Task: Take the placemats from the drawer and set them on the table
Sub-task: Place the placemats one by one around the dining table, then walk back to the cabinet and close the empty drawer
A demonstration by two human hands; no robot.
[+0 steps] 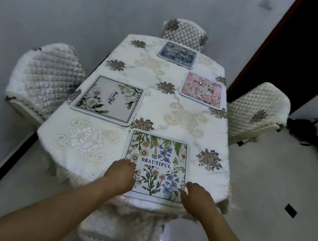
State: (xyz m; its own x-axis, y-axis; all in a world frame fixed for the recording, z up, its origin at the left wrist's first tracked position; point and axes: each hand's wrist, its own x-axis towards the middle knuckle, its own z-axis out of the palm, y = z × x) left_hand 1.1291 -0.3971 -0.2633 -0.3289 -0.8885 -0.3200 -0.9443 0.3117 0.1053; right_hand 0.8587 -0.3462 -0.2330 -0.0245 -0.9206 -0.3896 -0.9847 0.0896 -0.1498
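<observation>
1. Head view: our left hand (121, 174) presses flat on the "BEAUTIFUL" wildflower placemat (160, 158) at the near edge of the table (84, 160);
2. our right hand (197, 198) touches its near right corner; we cannot tell whether it pinches;
3. three more placemats (108, 99) lie beyond.

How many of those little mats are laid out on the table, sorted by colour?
Blue-grey mat: 1
Pink mat: 1
Grey mat with white flowers: 1
White wildflower mat: 1
Total: 4
</observation>
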